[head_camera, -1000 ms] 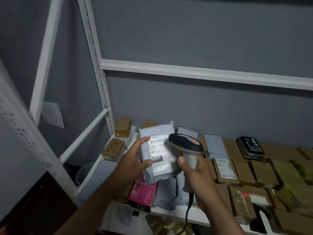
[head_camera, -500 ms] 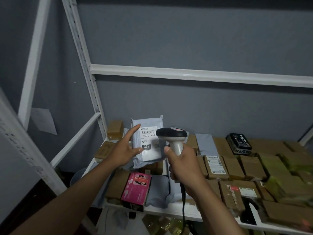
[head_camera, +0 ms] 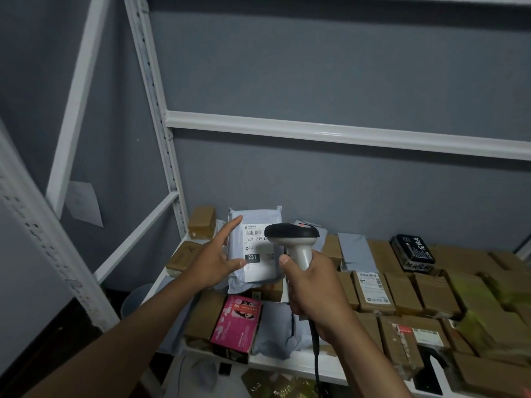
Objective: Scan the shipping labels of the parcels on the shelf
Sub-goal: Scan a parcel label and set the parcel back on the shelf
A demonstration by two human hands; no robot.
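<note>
A grey poly-bag parcel (head_camera: 260,222) stands upright at the back left of the shelf, its white shipping label (head_camera: 258,262) marked 231 facing me. My left hand (head_camera: 212,261) lies against its left side with the fingers spread; the thumb rests on the label and the forefinger on the top left corner. My right hand (head_camera: 311,291) grips the handle of a grey and black barcode scanner (head_camera: 291,234). The scanner's head sits just right of the label and covers part of it. Its cable (head_camera: 316,357) hangs below my wrist.
Brown cardboard parcels (head_camera: 431,294) cover the white shelf (head_camera: 275,364), one with a label (head_camera: 372,285) facing up. A pink box (head_camera: 237,323) sits at the front left, a black box (head_camera: 412,252) at the back right. A white upright (head_camera: 152,110) and rail (head_camera: 344,133) frame the bay.
The grey parcel went from close to me to the back of the shelf and now stands there. My left hand's fingers have spread open on it. The scanner followed, head still by the label.
</note>
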